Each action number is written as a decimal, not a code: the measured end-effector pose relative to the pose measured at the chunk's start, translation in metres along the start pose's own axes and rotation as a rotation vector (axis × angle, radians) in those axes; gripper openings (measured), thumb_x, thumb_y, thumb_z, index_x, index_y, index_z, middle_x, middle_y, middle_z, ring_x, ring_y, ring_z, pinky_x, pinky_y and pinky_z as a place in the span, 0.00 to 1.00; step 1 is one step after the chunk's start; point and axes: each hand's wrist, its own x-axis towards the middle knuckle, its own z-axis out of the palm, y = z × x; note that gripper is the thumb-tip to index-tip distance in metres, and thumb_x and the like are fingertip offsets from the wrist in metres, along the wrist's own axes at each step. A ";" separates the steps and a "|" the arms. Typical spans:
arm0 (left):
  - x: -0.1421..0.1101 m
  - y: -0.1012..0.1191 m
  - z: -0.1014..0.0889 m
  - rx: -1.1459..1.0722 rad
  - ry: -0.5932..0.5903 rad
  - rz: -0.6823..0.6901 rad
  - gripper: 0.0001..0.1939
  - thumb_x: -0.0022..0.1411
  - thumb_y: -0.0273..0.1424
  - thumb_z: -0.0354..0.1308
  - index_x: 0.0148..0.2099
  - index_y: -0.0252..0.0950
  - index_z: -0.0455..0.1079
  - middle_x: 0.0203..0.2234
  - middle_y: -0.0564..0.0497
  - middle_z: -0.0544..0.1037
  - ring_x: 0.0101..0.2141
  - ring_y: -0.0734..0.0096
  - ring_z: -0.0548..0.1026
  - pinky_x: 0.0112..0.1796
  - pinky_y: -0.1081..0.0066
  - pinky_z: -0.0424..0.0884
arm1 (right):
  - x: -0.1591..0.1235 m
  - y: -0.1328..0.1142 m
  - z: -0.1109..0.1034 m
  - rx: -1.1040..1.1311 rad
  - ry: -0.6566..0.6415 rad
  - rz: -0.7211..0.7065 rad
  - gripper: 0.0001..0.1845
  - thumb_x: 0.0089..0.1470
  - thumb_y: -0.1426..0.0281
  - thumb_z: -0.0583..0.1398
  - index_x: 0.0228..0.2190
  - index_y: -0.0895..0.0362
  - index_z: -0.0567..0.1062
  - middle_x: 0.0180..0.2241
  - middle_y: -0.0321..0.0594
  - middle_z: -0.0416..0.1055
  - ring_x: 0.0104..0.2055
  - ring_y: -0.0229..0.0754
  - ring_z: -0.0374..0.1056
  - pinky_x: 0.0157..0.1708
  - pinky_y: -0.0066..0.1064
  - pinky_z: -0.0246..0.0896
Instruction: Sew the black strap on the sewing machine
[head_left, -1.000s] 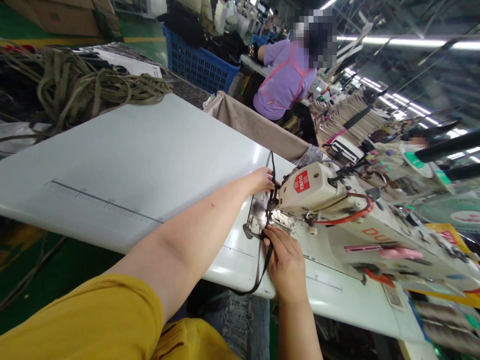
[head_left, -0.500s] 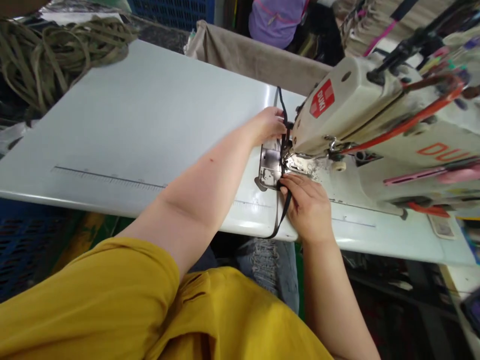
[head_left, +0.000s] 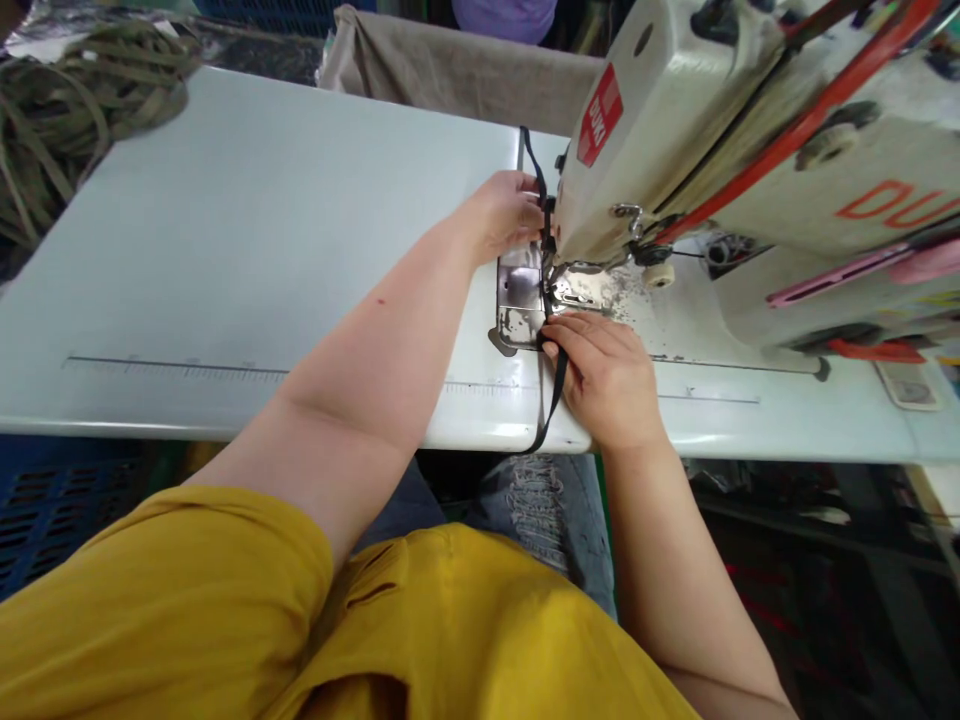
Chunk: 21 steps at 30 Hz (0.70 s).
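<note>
A narrow black strap [head_left: 556, 392] runs from the table's far edge, past the needle area of the sewing machine [head_left: 660, 130], and over the front edge. Behind the needle, my left hand [head_left: 511, 215] has its fingers closed on the strap beside the machine head. In front of the metal needle plate [head_left: 519, 290], my right hand [head_left: 607, 370] pinches the same strap between thumb and fingers. Between the two hands the strap lies along the plate, under the presser foot area. The machine head partly covers the left fingertips.
The pale sewing table [head_left: 300, 200] has a printed ruler [head_left: 172, 367] near its front edge. Olive webbing [head_left: 90, 110] is heaped at the far left. A beige cloth-lined bin [head_left: 450, 70] stands behind the table. Blue crates [head_left: 67, 500] sit below left.
The camera view has shifted and turned slightly, so the machine looks closer. Both hands keep their hold on the strap, with little visible movement along the plate.
</note>
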 end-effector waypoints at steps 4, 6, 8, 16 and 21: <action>0.000 0.000 0.001 0.011 0.028 -0.027 0.17 0.63 0.05 0.50 0.43 0.31 0.66 0.26 0.56 0.75 0.36 0.74 0.78 0.53 0.62 0.75 | 0.000 0.000 0.000 -0.023 0.007 -0.018 0.14 0.73 0.66 0.59 0.50 0.58 0.83 0.52 0.45 0.83 0.58 0.49 0.76 0.58 0.43 0.70; 0.001 -0.002 0.001 -0.004 0.053 -0.039 0.16 0.63 0.07 0.51 0.44 0.31 0.66 0.29 0.55 0.76 0.39 0.71 0.80 0.52 0.63 0.75 | 0.000 -0.001 -0.001 -0.032 0.017 -0.034 0.14 0.73 0.66 0.60 0.50 0.59 0.82 0.52 0.45 0.83 0.58 0.50 0.76 0.58 0.43 0.71; 0.003 -0.005 0.000 -0.032 0.063 -0.034 0.13 0.63 0.11 0.56 0.45 0.31 0.67 0.31 0.52 0.78 0.41 0.67 0.82 0.51 0.63 0.76 | 0.000 -0.001 -0.001 -0.032 0.017 -0.040 0.14 0.73 0.66 0.59 0.51 0.58 0.82 0.52 0.45 0.83 0.58 0.49 0.76 0.57 0.44 0.71; 0.007 -0.007 -0.003 -0.068 0.064 -0.041 0.19 0.55 0.16 0.67 0.46 0.34 0.67 0.33 0.50 0.80 0.34 0.68 0.80 0.44 0.65 0.77 | -0.002 0.001 -0.001 -0.036 0.032 -0.065 0.13 0.73 0.68 0.60 0.52 0.57 0.82 0.53 0.45 0.82 0.58 0.51 0.76 0.57 0.47 0.73; 0.005 -0.004 -0.002 -0.125 0.039 -0.008 0.22 0.52 0.14 0.67 0.47 0.34 0.68 0.34 0.49 0.81 0.33 0.70 0.80 0.41 0.69 0.76 | -0.003 0.002 -0.001 -0.040 0.025 -0.067 0.14 0.73 0.68 0.60 0.53 0.55 0.82 0.54 0.46 0.82 0.59 0.52 0.76 0.56 0.48 0.74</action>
